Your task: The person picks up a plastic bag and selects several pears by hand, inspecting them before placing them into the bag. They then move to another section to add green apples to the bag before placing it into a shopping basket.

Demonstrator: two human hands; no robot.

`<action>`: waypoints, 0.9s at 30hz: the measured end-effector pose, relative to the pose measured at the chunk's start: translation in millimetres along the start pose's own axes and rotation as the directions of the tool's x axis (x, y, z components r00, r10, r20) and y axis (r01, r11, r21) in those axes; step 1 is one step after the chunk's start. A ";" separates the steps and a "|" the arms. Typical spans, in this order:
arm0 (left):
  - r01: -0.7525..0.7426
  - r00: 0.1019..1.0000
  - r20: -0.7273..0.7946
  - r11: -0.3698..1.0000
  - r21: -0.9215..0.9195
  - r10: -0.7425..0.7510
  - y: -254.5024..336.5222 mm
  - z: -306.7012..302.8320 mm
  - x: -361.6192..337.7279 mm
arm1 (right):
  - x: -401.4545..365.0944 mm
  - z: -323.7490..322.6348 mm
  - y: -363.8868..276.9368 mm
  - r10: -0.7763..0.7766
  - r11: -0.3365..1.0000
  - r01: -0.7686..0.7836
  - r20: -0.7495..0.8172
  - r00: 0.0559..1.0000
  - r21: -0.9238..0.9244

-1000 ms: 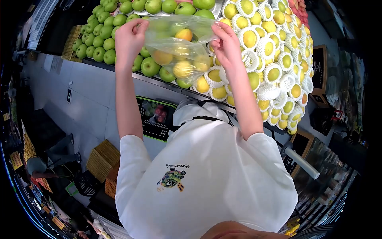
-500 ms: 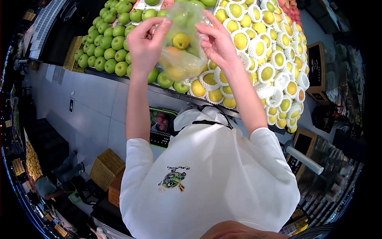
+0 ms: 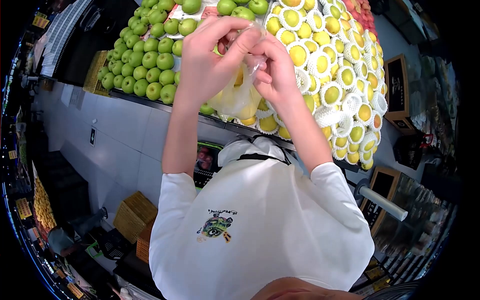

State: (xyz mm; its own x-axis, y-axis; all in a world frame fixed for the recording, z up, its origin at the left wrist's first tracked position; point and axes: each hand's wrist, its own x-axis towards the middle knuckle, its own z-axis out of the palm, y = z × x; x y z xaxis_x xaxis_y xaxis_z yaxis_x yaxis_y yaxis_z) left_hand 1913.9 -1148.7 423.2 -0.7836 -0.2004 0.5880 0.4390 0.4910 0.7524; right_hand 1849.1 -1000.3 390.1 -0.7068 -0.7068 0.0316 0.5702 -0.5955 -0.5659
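Translucent plastic bag (image 3: 229, 101), with yellow fruit (image 3: 239, 78) inside, hangs directly beneath the grip. We see the left hand (image 3: 216, 62) and right hand (image 3: 276, 70) close together, fingers pinched on its gathered upper film. Left of the grip we find piled green apples (image 3: 141, 74); right of it, foam-netted fruits (image 3: 320, 64); nearer the body, a partly hidden black basket (image 3: 202, 179).

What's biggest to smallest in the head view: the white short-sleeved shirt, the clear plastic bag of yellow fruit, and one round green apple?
1. White short-sleeved shirt, nearest the camera
2. Clear plastic bag, partly hidden
3. Round green apple
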 end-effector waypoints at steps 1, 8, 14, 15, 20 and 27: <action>-0.194 0.981 0.039 0.980 0.051 0.192 -10.1 -3.1 -8.0 | -2.8 -1.8 -3.3 -0.001 1.000 0.001 -0.004 1.000 0.011; 0.264 0.964 0.146 0.868 -0.420 -0.222 -44.8 2.7 -128.3 | -22.6 23.2 -18.2 0.077 0.990 -0.091 0.127 0.989 0.106; 0.287 0.914 0.307 0.958 -0.022 -0.267 -65.3 29.7 -164.2 | -47.4 37.3 23.4 0.034 0.993 -0.017 0.149 0.988 -0.116; 0.201 0.960 0.211 0.977 -0.073 -0.182 -60.9 31.9 -163.1 | -53.1 35.8 29.0 0.024 0.976 0.021 0.200 0.980 -0.218; 0.169 0.968 -0.186 0.985 -0.020 -0.170 14.8 57.8 -121.8 | -80.6 47.2 51.5 0.115 0.978 -0.055 0.302 0.946 -0.199; 0.134 0.968 -0.208 0.990 -0.045 -0.141 -5.4 44.1 -126.3 | -100.6 38.3 86.0 -0.073 0.672 0.351 0.413 0.908 -0.652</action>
State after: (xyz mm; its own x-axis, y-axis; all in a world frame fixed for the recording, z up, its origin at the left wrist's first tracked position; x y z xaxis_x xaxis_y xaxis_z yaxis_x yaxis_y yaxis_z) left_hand 1991.1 -1088.6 331.8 -0.7287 -0.4395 0.5251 0.3493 0.4210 0.8371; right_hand 1985.3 -995.1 369.8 -0.5106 -0.7556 0.4102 -0.1375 -0.3992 -0.9065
